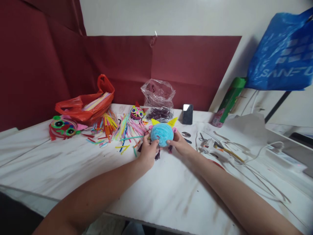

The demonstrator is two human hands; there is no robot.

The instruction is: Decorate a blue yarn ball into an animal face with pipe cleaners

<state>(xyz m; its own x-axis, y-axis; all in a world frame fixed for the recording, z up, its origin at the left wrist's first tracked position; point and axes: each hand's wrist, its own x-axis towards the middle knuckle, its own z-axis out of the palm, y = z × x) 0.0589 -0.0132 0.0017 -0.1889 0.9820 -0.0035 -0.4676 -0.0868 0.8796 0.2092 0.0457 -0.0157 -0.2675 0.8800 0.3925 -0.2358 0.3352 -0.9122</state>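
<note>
Both my hands hold a round, light blue craft head made of coiled fuzzy strands. Two yellow pointed ears rise from its top, pink bits show at its sides, and dark tassels hang below it. My left hand grips its lower left side with the thumb on the blue face. On the right edge, my right hand is closed with its thumb pressed against it. The fingers behind the head are mostly hidden. A loose pile of coloured pipe cleaners lies just beyond my left hand.
A red plastic bag and a finished-looking mask face stand at the left. Behind are a smaller face, a clear bag of dark tassels and a phone. White cables and a hot glue gun lie right.
</note>
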